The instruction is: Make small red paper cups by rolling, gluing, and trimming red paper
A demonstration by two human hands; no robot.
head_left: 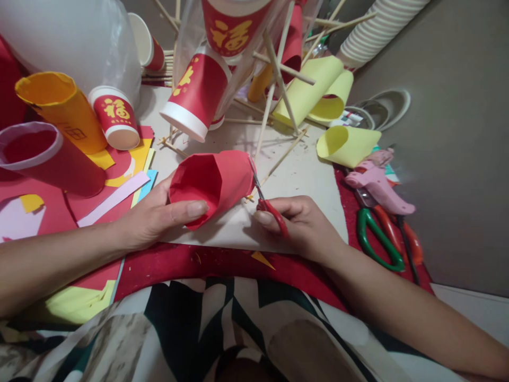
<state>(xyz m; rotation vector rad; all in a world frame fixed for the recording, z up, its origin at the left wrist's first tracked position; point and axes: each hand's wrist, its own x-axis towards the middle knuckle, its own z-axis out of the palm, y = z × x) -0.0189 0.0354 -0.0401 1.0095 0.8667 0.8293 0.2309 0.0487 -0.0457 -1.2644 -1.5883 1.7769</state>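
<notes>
My left hand (165, 212) grips a red paper tube (236, 178) by its near end, the thumb pressed over the open rim and the fingers out of sight behind it. The tube lies on its side above a pale board, its mouth turned toward me. In my right hand (296, 220) is a small pair of scissors (274, 212) with red handles. Their blades point up and away from me, at the far right edge of the tube. How far the blades are apart is hard to make out.
Red paper cups (199, 90) hang in a frame of thin wooden sticks (278, 79) just beyond the tube. An orange tube (63, 111) and coloured paper (115, 199) are at left. Yellow paper rolls (350, 146), a pink glue gun (382, 185) and green-handled scissors (377, 244) lie right.
</notes>
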